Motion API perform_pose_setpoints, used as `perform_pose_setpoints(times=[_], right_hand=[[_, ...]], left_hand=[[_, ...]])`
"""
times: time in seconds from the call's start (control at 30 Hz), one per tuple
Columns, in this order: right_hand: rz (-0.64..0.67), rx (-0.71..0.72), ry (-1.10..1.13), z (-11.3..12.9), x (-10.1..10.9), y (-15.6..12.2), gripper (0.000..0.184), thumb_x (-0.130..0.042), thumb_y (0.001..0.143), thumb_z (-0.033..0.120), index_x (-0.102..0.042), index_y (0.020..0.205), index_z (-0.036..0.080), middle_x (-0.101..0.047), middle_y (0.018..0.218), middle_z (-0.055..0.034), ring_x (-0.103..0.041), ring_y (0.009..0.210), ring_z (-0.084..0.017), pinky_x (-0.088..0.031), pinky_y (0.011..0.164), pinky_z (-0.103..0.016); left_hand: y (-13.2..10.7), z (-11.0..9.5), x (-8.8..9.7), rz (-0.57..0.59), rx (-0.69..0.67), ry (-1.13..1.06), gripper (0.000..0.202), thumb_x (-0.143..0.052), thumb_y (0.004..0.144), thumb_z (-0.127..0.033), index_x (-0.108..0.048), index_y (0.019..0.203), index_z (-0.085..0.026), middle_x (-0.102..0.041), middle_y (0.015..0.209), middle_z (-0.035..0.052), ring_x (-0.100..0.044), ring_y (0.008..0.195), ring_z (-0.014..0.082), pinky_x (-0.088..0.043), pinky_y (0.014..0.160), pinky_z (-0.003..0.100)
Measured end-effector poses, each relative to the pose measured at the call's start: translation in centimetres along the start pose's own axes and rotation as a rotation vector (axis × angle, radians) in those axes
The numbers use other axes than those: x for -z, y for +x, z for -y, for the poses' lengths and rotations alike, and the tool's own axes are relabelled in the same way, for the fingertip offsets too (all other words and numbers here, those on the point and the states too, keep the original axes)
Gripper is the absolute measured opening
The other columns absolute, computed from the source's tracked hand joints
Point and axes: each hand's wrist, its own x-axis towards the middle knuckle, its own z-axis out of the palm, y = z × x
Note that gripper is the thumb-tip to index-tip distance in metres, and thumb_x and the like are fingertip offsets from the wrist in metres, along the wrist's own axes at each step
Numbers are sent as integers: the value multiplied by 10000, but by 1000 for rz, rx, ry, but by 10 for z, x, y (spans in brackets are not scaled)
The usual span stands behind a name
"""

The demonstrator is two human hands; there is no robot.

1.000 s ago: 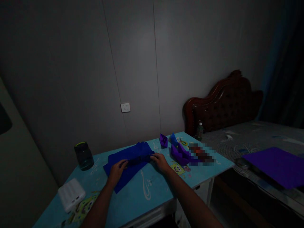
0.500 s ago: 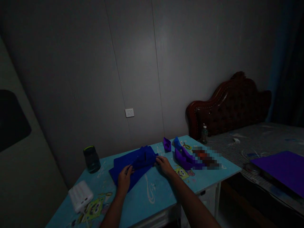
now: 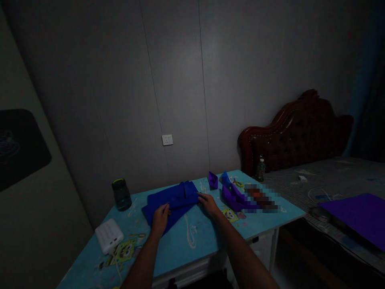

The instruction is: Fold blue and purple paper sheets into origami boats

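Dark blue folded paper [image 3: 184, 203] is stretched between my two hands, its near edge running from one to the other. My left hand [image 3: 160, 218] is closed, thumb and fingers pinching the paper's left end. At the right end, the fingers of my right hand [image 3: 208, 203] pinch its corner. More blue paper [image 3: 148, 212] lies flat on the table under it. To the right of my right hand rests a large purple paper boat [image 3: 233, 199]. Behind that are a small purple paper boat [image 3: 213, 180] and a blue folded paper piece [image 3: 225, 179].
The light blue table [image 3: 186, 257] has a dark water bottle [image 3: 122, 195] at back left and a white power bank [image 3: 108, 236] at front left. Scissors [image 3: 238, 184] lie at back right, near a blurred patch. A bed with a purple board [image 3: 355, 218] stands to the right.
The view has shifted slightly. The held paper now lies flatter and lower over the sheets, its near edge straighter. Both hands keep their hold at its two ends.
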Motion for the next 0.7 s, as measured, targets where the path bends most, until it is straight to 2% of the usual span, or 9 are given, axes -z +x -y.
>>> perform_pose_setpoints(times=[0.2,0.33,0.43,0.53,0.63,0.7], right_hand=[[-81,-54,64,-6,-4,0,480,-636,751,387,-614,1179,169,-582,588,51,-571,559,-149,-442,574,-270],[-113,-85,98,-9,-6,1,445,-659,738,410,-576,1098,162,-601,578,50,-582,519,-145,-430,529,-251],[-128,-89,92,-8,-6,1,377,-687,751,419,-559,1011,178,-589,552,69,-575,503,-135,-423,511,-232],[-121,-91,68,-5,-6,0,272,-661,842,387,-576,971,163,-597,618,60,-581,532,-116,-459,529,-233],[-101,-96,37,-3,-5,0,221,-587,932,344,-607,1007,138,-644,831,0,-616,647,-114,-530,609,-272],[-93,-95,17,-2,-5,-1,230,-575,943,338,-610,1053,138,-651,950,-30,-639,744,-134,-554,666,-303]], left_hand=[[-2,-4,1,3,-12,1,571,-568,747,-596,-715,1030,-122,-705,657,43,-670,623,229,-533,634,358],[-5,-8,-1,9,-5,-29,617,-574,769,-538,-619,1220,-121,-645,605,-12,-634,559,180,-507,580,305],[-6,-9,-3,-12,5,-71,680,-594,760,-517,-518,1306,-120,-635,647,-25,-635,562,159,-507,577,285],[-5,-9,-3,-27,23,-101,618,-629,728,-524,-555,1188,-117,-648,655,-10,-641,549,163,-509,569,290],[-5,-11,-2,-33,31,-118,470,-647,700,-543,-597,938,-141,-646,602,4,-635,535,177,-500,549,297],[-5,-13,-2,-46,26,-125,420,-636,705,-558,-584,839,-164,-639,585,5,-633,539,178,-496,550,296]])
